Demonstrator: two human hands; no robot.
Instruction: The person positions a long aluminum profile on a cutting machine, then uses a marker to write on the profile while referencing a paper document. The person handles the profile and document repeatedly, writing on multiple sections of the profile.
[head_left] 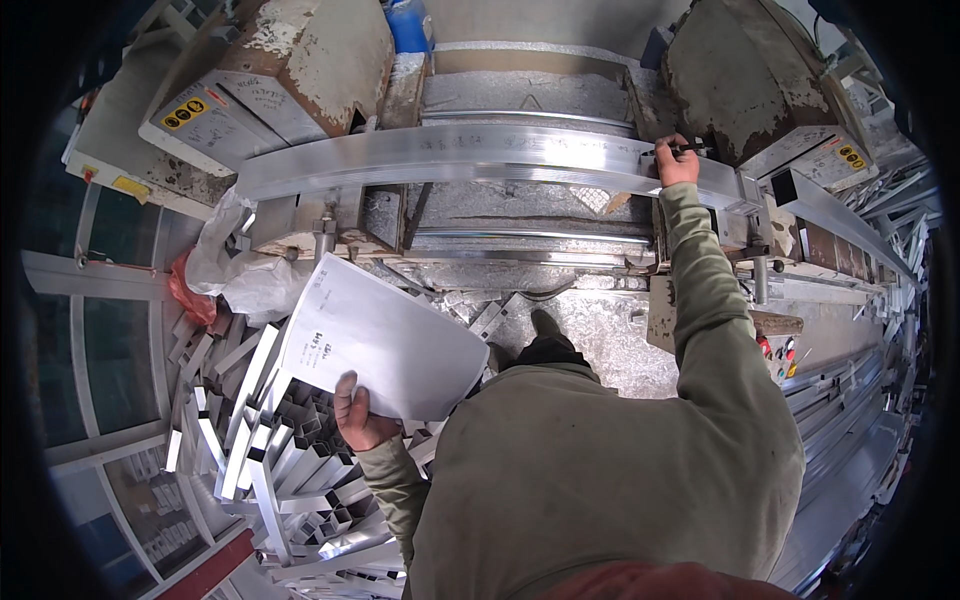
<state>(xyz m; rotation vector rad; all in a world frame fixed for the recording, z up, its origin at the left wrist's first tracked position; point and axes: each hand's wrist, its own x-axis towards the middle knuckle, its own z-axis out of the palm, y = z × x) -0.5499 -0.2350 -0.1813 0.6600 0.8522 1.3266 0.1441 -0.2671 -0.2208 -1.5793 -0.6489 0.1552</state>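
Fingers (678, 142) of the right hand (676, 165) were curled closed round a slim dark pen-like tool (692, 149), which I saw lying roughly crosswise, its ends showing either side of the grip. That hand was at the silver metal bar (450, 155), toward its right end; whether the tool's tip touched the metal I could not tell. The bar's long axis ran left to right across the machine bench, square to the person's body, its bow matching the bend of my fisheye view. One end pointed to the left housing (290, 75), the other to the right housing (755, 85), both with peeling paint.

Nearer the body, I had the left hand (365, 412) pinched on the near edge of the white paper (385, 335), fingers lying over its face. The paper's long axis slanted from upper left to lower right, and it was held out below the bar, apart from it.

Farther out, I made out cut metal profiles (300, 465) heaped at lower left, a whitish plastic bag (255, 285) beside a red bag (188, 290), and a blue container (408, 25) at the top.
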